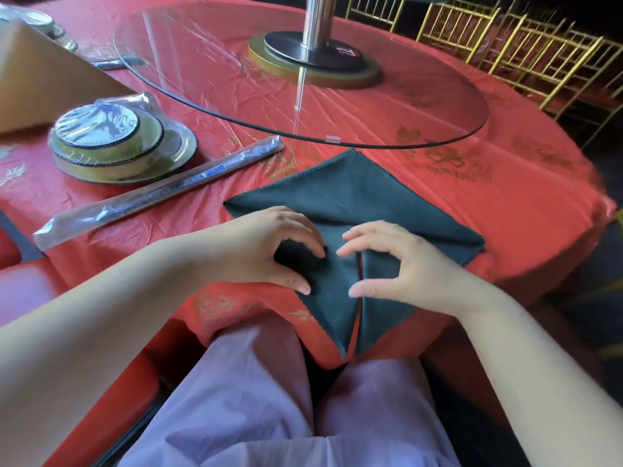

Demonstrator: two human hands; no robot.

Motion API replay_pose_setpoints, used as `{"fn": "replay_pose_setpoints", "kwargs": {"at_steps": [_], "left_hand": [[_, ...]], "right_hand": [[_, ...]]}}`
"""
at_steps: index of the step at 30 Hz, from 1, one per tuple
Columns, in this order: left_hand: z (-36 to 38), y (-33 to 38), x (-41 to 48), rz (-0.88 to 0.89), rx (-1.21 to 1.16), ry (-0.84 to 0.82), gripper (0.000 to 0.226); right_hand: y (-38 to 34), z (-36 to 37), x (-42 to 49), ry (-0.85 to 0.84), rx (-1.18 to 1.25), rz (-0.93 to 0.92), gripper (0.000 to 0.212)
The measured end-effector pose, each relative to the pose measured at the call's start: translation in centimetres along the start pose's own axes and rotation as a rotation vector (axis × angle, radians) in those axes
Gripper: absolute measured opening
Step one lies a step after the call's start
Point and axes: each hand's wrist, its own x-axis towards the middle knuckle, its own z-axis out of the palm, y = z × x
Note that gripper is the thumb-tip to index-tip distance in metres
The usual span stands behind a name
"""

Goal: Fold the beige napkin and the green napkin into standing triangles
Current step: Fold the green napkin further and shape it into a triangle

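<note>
Lilac lap [256,399] sitting at 6 o'clock, left hand [266,244] and right hand [404,264] are pressing arched fingertips [318,252] onto the green napkin [350,197], gripping nothing.

A dark green napkin [354,210] is laid on a red tablecloth [472,197] printed with gold motifs — gold-painted chairs [526,52] are seen far right.

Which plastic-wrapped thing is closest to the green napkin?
The long, thin packet; it lies between the green napkin and the round wrapped dish stack, which sits farther left.
</note>
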Motion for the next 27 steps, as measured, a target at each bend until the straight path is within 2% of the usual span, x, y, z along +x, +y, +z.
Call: {"fn": "replay_pose_setpoints", "kwargs": {"at_steps": [10,13,15,18,22,24,27], "left_hand": [[0.4,0.1,-0.5,-0.062,-0.072,0.028,0.054],[0.0,0.2,-0.5,-0.086,-0.109,-0.009,0.056],[-0.5,0.1,-0.7,-0.116,-0.174,-0.052,0.065],[-1.1,-0.1,-1.5,-0.18,-0.151,-0.024,0.075],[-0.8,0.1,-1.6,-0.175,-0.039,0.141,0.047],[-0.8,0.1,-1.1,-0.168,-0.05,0.266,0.039],[-0.8,-0.1,0.0,-0.208,-0.014,0.434,0.037]], "right_hand": [[-0.7,0.8,0.1,-0.05,-0.037,0.107,0.011],[-0.9,0.6,0.4,-0.073,-0.024,0.122,0.011],[-1.1,0.4,0.7,-0.059,0.012,0.129,0.015],[-1.2,0.0,1.2,0.02,0.194,0.156,0.016],[-0.8,-0.1,2.0,0.09,0.329,0.208,0.012],[-0.5,0.0,2.6,0.148,0.407,0.206,0.019],[0.1,-0.4,2.9,0.197,0.622,0.128,0.066]]}}
